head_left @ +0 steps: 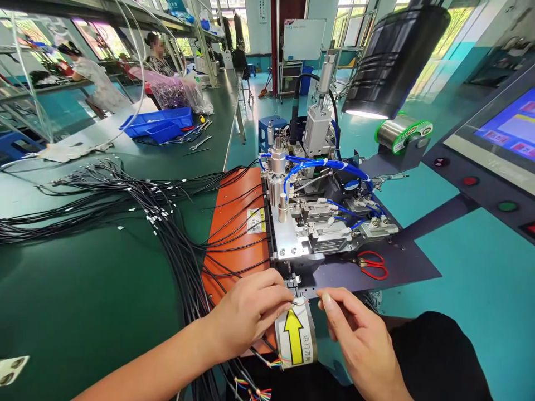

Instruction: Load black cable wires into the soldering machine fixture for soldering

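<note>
- Pinching at a thin wire end (pixel 297 303), the left hand (pixel 246 314) has thumb and forefinger closed together right at the top edge of a white label with a yellow arrow (pixel 295 333); whether the tips truly grip the wire or only press on it is hard to tell.
- Facing it from the other side, the right hand (pixel 359 334) holds its thumb and forefinger near each other but apart, gripping nothing, the thumb tip just beside the same wire end.
- The wire end lies between the two hands, nearer the left fingertips, and runs roughly left to right.
- Directly beyond the fingers, further from the person, sits the small black fixture (pixel 293 280) at the front of the metal machine (pixel 309 217).
- Coloured wire strands (pixel 276 363) show below the label; a black cable bundle (pixel 167 223) trails off left across the green bench (pixel 83 301).
- Red scissors (pixel 373 264) lie to the right, well apart.
</note>
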A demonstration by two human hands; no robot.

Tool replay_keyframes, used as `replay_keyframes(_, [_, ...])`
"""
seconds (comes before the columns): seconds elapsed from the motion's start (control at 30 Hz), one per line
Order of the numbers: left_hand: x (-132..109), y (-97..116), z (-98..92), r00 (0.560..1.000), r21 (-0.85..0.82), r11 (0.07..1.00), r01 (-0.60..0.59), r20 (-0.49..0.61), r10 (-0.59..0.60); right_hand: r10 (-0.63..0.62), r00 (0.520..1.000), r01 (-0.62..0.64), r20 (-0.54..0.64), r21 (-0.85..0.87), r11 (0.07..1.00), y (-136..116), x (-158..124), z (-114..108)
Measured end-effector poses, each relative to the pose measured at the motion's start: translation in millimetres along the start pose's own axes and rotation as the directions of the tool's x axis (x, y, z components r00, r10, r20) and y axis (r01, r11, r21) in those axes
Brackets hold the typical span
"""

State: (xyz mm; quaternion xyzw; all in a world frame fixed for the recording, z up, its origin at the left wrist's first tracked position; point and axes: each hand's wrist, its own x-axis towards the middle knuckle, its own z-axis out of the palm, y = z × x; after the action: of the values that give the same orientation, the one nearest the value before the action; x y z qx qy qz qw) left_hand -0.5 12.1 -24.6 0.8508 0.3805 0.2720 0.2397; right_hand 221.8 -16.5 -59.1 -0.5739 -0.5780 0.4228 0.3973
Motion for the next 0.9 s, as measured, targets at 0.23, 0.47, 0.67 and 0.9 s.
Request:
replay_keyframes(0.23, [-8.2, -2.8, 13.3, 0.994, -0.008, 1.000, 0.023, -0.111, -0.024, -0.061, 0.998, 0.060, 0.030, 0.004, 0.998, -3.9, 2.0, 0.9])
replay_keyframes(0.47, [-8.5, -1.1, 13.5, 0.991, -0.002, 0.998, 0.057, -0.121, -0.057, -0.117, 0.991, 0.114, 0.060, 0.054, 0.992, -4.0, 3.9, 7.4])
replay_keyframes(0.67, [-8.7, -1.7, 14.6, 0.990, -0.014, 0.996, 0.083, -0.113, -0.085, -0.095, 0.990, 0.085, 0.107, 0.095, 0.992, -0.9, 3.6, 15.1])
replay_keyframes(0.9, [-9.4, -3.0, 16.5, 0.988, -0.029, 0.994, 0.109, -0.111, -0.111, -0.073, 0.991, 0.060, 0.116, 0.109, 0.992, -6.4, 3.4, 18.6])
